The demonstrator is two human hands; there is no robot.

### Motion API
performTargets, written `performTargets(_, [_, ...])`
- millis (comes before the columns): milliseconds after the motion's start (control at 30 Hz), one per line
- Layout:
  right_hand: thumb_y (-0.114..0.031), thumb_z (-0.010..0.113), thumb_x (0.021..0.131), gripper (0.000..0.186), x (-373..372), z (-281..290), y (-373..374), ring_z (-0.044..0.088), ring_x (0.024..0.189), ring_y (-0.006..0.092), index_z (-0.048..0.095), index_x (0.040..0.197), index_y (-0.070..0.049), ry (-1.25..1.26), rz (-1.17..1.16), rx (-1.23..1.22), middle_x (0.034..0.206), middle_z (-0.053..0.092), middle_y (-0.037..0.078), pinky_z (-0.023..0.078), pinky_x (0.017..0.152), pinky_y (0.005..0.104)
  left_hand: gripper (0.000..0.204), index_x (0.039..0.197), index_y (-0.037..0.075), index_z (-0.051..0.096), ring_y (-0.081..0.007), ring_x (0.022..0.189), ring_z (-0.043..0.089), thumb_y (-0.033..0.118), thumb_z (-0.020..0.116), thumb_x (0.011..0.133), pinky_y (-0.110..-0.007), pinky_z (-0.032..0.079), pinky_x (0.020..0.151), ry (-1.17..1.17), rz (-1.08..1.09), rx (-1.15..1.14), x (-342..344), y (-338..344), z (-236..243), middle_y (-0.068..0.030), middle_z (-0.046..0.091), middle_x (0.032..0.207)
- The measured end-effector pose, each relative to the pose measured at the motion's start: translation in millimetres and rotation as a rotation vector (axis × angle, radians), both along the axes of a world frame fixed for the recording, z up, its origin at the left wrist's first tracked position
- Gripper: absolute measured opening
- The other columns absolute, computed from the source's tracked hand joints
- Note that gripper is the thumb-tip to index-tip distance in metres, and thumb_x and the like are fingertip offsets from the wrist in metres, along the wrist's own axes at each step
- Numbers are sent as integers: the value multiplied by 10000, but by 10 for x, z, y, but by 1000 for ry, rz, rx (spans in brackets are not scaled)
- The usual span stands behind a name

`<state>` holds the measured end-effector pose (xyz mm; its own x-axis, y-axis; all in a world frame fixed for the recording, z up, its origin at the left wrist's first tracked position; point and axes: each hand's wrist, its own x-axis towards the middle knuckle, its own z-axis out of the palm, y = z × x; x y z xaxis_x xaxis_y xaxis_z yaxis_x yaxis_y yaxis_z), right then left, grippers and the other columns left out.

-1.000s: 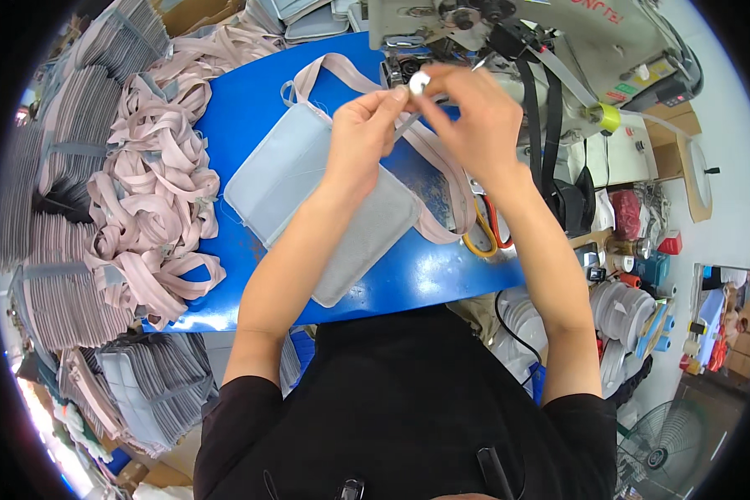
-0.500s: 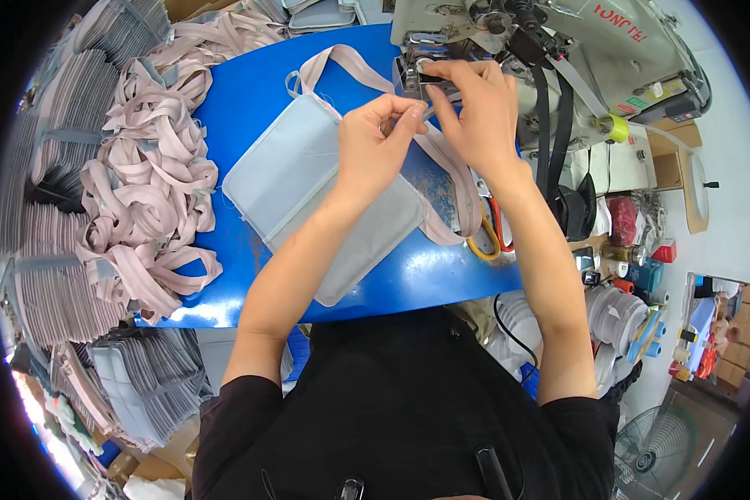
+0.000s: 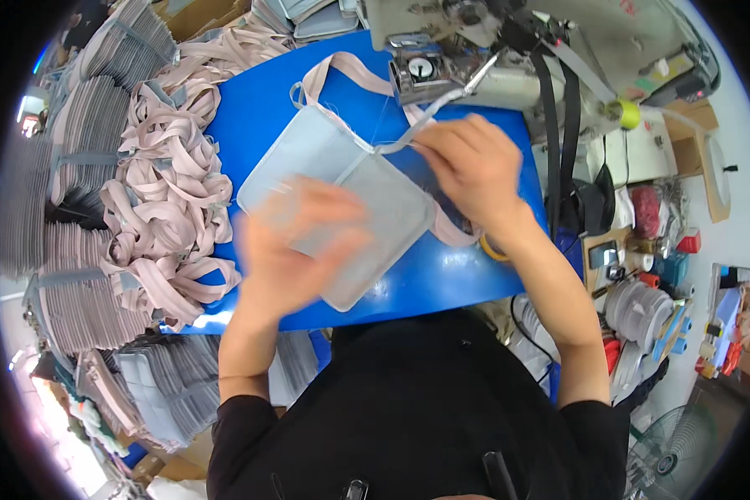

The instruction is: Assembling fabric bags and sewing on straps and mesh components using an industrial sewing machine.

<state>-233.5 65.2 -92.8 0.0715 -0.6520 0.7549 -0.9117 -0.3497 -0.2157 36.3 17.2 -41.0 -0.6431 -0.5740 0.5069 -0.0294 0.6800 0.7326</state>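
The grey fabric panel (image 3: 383, 204) lies on the blue surface (image 3: 262, 104) in front of the sewing machine (image 3: 508, 87), a pale tape (image 3: 429, 112) running from its upper edge toward the machine. The left hand (image 3: 296, 246), a blur over the panel's left part, has a wide grip. The right hand (image 3: 475, 167) is beside the tape, fingertips close together; I can't tell whether they pinch it. Pink strips (image 3: 171, 208) heap up at left.
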Motion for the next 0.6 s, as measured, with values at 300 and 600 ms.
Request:
performTargets(300, [-158,766,891,129,270,-460,-112,722,887,239,776,1020,-154,-99,-40,312,990,762,12,581,769,370,313,1024,39,715,-170,962,695,200,906,835,-324,559,896,106,315,27,-933,-1006,-89,-65,717,1042])
performTargets(600, [-262,722,912,333,-1823,1057,704,688,1059,314,718,1154,-34,128,-301,-470,1236,704,168,542,900,429,432,819,90,516,-79,682,644,200,934,806,-240,497,609,-127,241,274,-1346,-1102,-825,-4,610,747])
